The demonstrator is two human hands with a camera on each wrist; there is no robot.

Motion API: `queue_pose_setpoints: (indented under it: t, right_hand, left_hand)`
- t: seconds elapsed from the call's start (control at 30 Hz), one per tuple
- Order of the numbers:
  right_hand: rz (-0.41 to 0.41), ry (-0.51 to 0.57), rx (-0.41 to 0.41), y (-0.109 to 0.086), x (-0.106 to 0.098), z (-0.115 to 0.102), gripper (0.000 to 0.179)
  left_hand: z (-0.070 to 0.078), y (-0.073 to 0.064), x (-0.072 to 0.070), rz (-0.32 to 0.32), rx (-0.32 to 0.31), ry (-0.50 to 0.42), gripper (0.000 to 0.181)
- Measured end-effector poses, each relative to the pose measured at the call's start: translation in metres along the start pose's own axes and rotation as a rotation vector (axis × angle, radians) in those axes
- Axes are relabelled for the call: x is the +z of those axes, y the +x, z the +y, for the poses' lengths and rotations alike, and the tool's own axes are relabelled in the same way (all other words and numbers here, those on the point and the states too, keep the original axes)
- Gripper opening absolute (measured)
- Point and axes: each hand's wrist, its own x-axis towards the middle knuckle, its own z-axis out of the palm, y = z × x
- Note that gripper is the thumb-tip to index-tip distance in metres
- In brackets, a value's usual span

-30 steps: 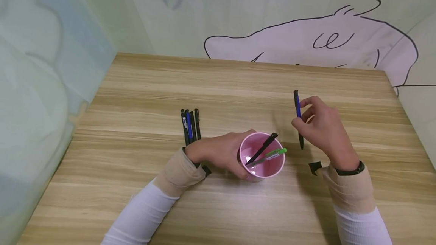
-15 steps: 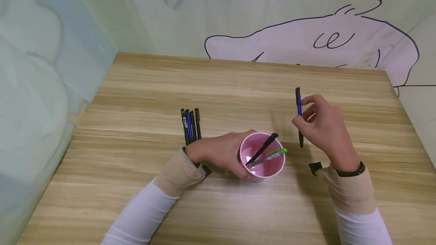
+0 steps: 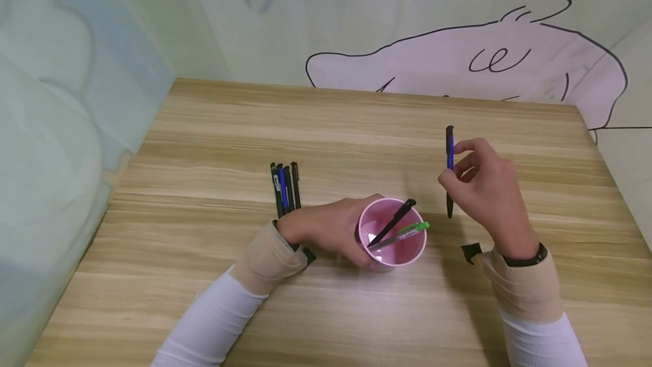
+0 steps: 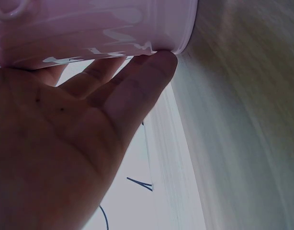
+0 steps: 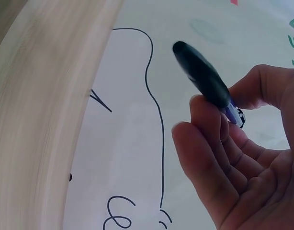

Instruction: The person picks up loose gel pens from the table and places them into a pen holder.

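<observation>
My left hand (image 3: 333, 228) curves round the left side of a pink cup (image 3: 392, 259) on the table. In the left wrist view, its fingers lie along the cup wall (image 4: 99, 28). Inside the cup a black pen (image 3: 391, 223) and a green-and-clear pen (image 3: 402, 235) lean toward the right rim. To the right of the cup, above the table, my right hand (image 3: 481, 188) pinches a blue-and-black pen (image 3: 450, 149) between thumb and fingers. That pen stands nearly upright in the head view; in the right wrist view its dark end (image 5: 202, 72) sticks out past the fingers.
Several pens (image 3: 285, 188) lie side by side left of the cup, partly hidden by my left wrist. The wooden table (image 3: 356, 135) meets a wall (image 3: 407, 10) with a cartoon drawing at its back edge. A black tab (image 3: 471, 252) hangs by the right cuff.
My right hand has risen slightly toward the back of the table, and the blue-and-black pen has turned more upright and shifted a little right. The left hand and cup stay put.
</observation>
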Motion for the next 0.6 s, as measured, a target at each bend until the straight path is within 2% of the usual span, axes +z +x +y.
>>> queue_pose_setpoints:
  t: [0.6]
  right_hand:
    - [0.044, 0.011, -0.041, -0.0017, -0.0013, -0.0051, 0.032]
  left_hand:
    - [0.0005, -0.0005, -0.0001, -0.003, -0.008, -0.015, 0.09]
